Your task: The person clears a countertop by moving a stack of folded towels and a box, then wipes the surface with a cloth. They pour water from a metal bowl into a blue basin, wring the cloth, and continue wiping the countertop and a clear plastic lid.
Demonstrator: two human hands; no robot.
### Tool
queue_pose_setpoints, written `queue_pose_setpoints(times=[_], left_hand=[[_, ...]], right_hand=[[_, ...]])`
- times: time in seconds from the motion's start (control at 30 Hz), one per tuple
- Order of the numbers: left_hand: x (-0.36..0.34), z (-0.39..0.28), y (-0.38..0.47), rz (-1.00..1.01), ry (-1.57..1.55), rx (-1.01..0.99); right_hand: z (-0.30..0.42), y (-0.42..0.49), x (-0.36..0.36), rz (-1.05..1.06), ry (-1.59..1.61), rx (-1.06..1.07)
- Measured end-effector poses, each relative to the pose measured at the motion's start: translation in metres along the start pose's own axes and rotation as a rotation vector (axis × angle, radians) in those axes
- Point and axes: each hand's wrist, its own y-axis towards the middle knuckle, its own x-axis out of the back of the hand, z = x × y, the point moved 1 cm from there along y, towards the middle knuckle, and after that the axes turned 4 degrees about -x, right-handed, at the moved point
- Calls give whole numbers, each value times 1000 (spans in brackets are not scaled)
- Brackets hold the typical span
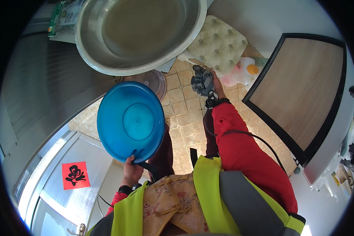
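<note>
My left hand [132,171] grips the near rim of a round blue plastic basin [137,122]. The basin is tilted so its inside faces me, and nothing lies in it. Bunched grey cloth [202,81] is in my right hand [218,85], whose fingers are partly hidden behind it. Ahead of both hands stands a large metal basin [90,56] with cloudy, brownish water [144,26] in its bottom. Under the blue basin's far edge, part of a clear plastic tub [157,84] shows.
A tufted cushioned seat [216,44] stands beyond my right hand, with a white jug with an orange cap [244,70] beside it. A black-framed wooden panel [301,88] rises at right. A metal-fronted cabinet [53,76] borders the left side, near a white door [97,153]. Tiled floor [183,118] lies below.
</note>
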Motion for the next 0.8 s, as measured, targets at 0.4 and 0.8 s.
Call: queue_pose_setpoints(times=[0.4, 0.8], left_hand=[[9, -13, 39, 72, 21, -1], [38, -20, 46, 84, 62, -30]], right_hand=[[-26, 71, 7, 90, 284, 244], [-130, 33, 18, -14, 307, 56]])
